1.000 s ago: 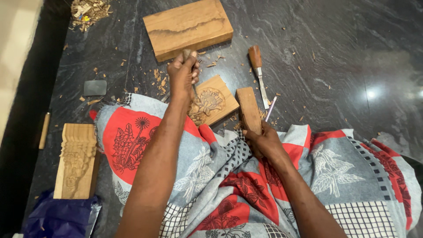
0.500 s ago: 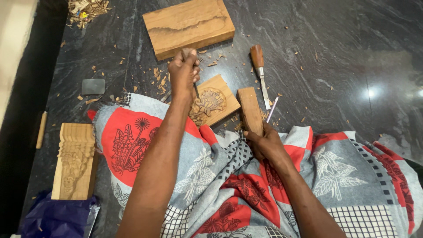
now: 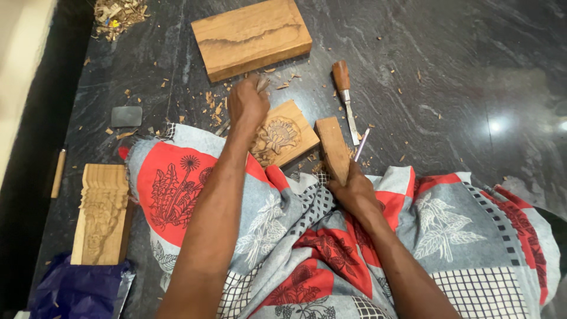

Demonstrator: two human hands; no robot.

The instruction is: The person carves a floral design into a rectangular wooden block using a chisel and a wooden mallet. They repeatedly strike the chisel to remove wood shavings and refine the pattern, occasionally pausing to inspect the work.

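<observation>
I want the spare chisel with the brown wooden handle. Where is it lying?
The chisel lies on the dark stone floor, just right of the carved wooden block and below the large plain wood block, its blade pointing toward the right hand.

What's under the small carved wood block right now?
The carved block lies partly on the dark stone floor, its near edge on the patterned cloth. The left hand covers its left corner, so that part is hidden.

1. Dim, warm indoor light; the dark polished stone floor shows a bright glare spot at the right.
2. Soft shadows under the arms.
3. Sharp focus; left edge falls into darkness.
</observation>
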